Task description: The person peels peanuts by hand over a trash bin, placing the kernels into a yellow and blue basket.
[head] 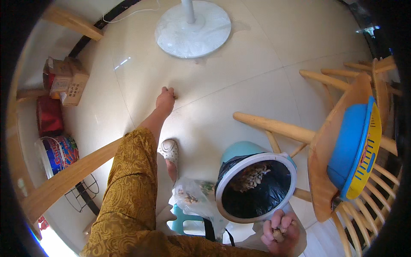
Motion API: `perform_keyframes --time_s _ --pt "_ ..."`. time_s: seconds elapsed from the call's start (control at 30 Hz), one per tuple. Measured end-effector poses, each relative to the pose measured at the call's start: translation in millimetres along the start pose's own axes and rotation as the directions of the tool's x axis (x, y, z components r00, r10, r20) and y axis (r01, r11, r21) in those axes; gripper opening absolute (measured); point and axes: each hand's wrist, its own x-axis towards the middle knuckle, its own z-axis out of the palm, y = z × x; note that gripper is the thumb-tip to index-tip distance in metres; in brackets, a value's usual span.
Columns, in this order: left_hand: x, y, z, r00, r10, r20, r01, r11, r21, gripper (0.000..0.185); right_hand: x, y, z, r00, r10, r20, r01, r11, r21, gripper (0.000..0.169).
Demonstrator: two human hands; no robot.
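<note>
My left hand (166, 99) reaches down to the tiled floor, its fingers bent around or beside a small brownish piece. My right hand (280, 229), at the bottom right, is curled around several small, pale brown, knobby pieces. Just above it is a teal trash bin with a white rim (219, 196) and a black plastic liner (276, 189); a heap of pale scraps (253, 180) lies inside. To the left of the bin, a clear plastic bag (183, 189) holds similar small pieces and something green.
A wooden chair (324, 160) at the right bears a blue basin (346, 144) and a yellow basket (369, 154). The round white stand base (205, 35) is ahead. Cardboard boxes (75, 83), a red bag (49, 115) and a wooden bar (80, 173) are left. A teal stool (178, 218) stands below.
</note>
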Motion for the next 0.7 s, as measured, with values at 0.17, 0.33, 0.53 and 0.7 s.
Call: perform_keyframes --time_s 0.17,0.33,0.53,0.7 --pt "-7.9 15.5 7.7 0.971 0.162 0.173 -0.19 0.97 0.155 0.011 4.2 4.9 13.2 0.997 -0.04 0.067 0.041 0.999 -0.016 0.012" --pt "-28.5 46.3 -14.9 0.983 0.155 0.102 -0.121 0.952 -0.28 0.016 -18.0 14.2 48.7 0.933 -0.187 -0.308 0.076 0.938 -0.338 0.019" --pt "-134.6 166.4 -149.4 0.786 0.613 0.088 -0.275 0.473 -0.837 0.016 -29.6 9.7 34.2 0.967 -0.255 -0.015 0.25 0.957 -0.149 0.024" --pt "-237.6 220.1 -183.6 0.514 0.801 0.307 -0.446 0.555 -0.702 0.019 -40.6 4.4 24.4 0.94 -0.32 0.117 0.328 0.943 -0.06 0.016"
